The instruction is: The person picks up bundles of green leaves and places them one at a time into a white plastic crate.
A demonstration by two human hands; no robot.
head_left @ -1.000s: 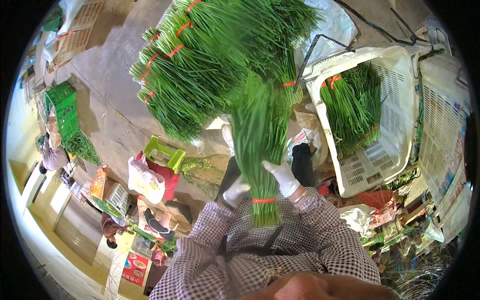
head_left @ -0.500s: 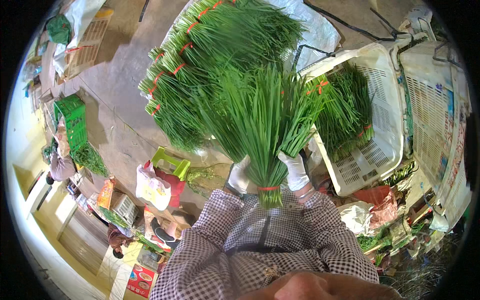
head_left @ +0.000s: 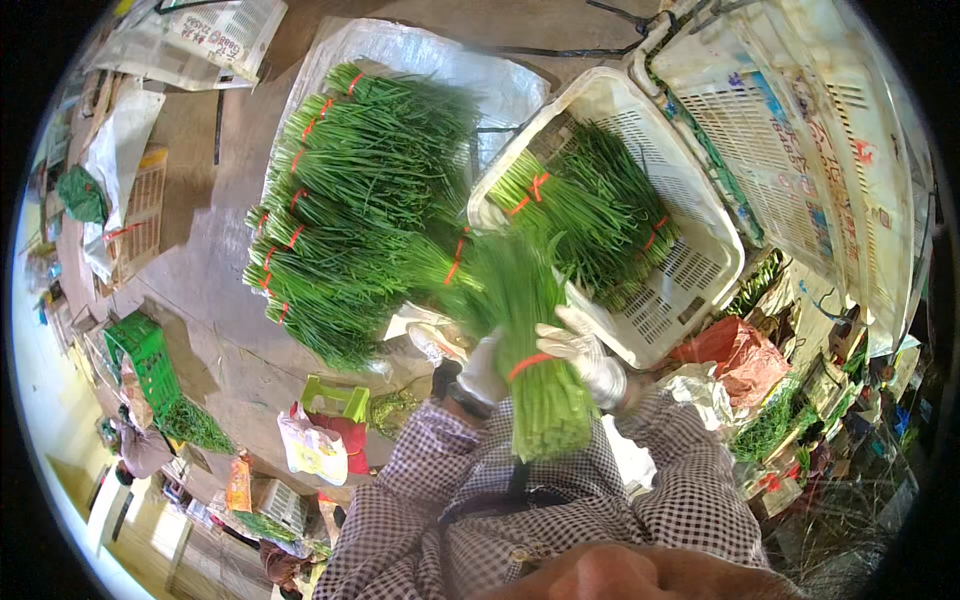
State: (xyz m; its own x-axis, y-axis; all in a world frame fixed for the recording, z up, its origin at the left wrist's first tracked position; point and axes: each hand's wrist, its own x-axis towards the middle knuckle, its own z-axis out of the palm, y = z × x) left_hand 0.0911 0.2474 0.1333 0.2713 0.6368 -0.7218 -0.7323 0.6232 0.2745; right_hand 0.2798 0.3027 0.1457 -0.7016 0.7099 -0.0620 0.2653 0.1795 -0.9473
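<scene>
A bundle of green chives (head_left: pixel 550 415), bound with a red tie, is between my white-gloved hands in front of my chest. Its pale cut ends point toward me, and its leaves run away from me, smeared by motion. Against its left side lies my left hand (head_left: pixel 482 372), the fingers partly hidden by the stalks. My right hand (head_left: pixel 590 360) grips the right side near the red tie, with the fingertips on the stalks. Just beyond the bundle, more tied chives (head_left: pixel 600 210) lie in a white plastic crate (head_left: pixel 738 258).
Many tied chive bundles (head_left: pixel 370 190) are heaped on a pale sheet (head_left: pixel 400 42) at far left. Upright white crates (head_left: pixel 760 130) stand at right. A green stool (head_left: pixel 335 398), a bag (head_left: pixel 312 440) and a green crate (head_left: pixel 140 350) are left; a red sack (head_left: pixel 735 355) lies right.
The chive bundle has tilted, bringing its cut ends closer to me, and its fanned leaves look narrower. My right hand has moved up beside the tie. The view has shifted, showing more of the crate.
</scene>
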